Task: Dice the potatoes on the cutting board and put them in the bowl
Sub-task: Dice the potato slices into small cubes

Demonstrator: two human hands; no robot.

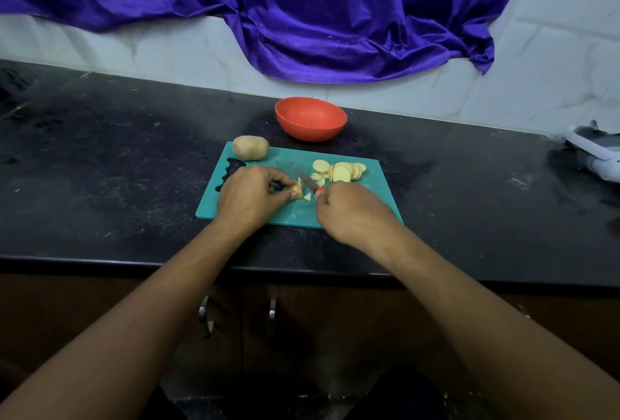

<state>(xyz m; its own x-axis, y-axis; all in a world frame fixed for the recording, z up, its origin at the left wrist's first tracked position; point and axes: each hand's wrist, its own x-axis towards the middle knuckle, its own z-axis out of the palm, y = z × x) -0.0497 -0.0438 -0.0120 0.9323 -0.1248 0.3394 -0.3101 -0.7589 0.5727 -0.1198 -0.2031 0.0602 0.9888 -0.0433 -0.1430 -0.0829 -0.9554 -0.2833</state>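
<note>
Head view: black counter [117,168] bears a teal cutting board [375,186], its near edge partly hidden by both hands; red bowl [310,119] just behind. Whole potato [250,148] sits at the far-left corner, slices [342,172] far right. Right hand [352,215] grips the knife [306,181], handle mostly covered, blade blurred; left hand [250,196] pinches a potato end [297,189].

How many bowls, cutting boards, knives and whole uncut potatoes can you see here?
Red bowl: 1
Teal cutting board: 1
Knife: 1
Whole potato: 1
Total: 4
</note>
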